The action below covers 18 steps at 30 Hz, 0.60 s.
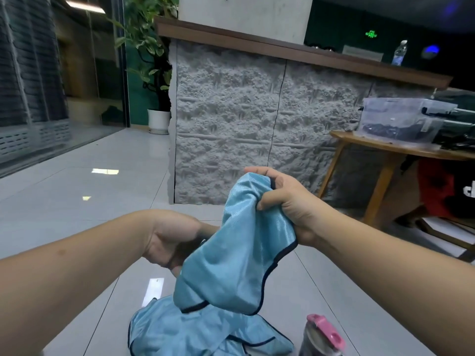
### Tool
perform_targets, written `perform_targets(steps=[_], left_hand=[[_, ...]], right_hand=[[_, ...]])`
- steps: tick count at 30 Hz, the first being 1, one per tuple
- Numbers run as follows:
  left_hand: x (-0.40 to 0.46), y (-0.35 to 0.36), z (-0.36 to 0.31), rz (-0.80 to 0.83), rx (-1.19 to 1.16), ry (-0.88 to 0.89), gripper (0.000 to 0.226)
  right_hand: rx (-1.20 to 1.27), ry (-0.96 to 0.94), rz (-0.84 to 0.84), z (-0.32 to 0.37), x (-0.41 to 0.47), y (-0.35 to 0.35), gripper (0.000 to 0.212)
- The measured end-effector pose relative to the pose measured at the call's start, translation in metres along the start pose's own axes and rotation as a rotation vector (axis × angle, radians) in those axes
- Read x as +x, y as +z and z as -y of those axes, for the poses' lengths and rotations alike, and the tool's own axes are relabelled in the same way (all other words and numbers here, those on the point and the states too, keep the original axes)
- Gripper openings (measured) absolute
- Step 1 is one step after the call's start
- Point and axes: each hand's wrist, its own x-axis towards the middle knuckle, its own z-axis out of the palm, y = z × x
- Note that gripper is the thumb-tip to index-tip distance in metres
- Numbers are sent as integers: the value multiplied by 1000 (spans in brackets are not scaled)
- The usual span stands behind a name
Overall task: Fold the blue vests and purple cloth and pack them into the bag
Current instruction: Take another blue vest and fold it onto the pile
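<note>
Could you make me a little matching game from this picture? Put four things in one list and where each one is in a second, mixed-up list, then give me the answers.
Things:
1. held blue vest
2. second blue vest
3. clear plastic box
4. water bottle

Places:
A. on the high counter ledge, far right
B. on the wooden table at right
C. up in the air, gripped by the right hand and the left hand
D. crumpled on the floor tiles below the hands

Pairs: 1-C, 2-D, 3-B, 4-A
</note>
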Motion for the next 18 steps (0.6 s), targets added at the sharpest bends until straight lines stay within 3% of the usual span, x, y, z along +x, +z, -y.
perform_targets(steps=[3,7,10,13,16,18], left_hand=[[1,4,4,5,-26,61,50],[14,9,12,-71,-231,213,30],[24,11,22,15,-373,275,44],[23,15,28,149,-356,295,43],[21,21,33,264,-284,322,65],[22,28,36,294,-370,299,75]], right_hand=[[13,31,64,6,2,3,71],[85,55,121,10,3,7,70],[164,59,144,13,2,9,70],[266,66,188,15,-1,10,72],[332,75,222,16,-3,13,70],[349,79,243,15,-5,15,67]])
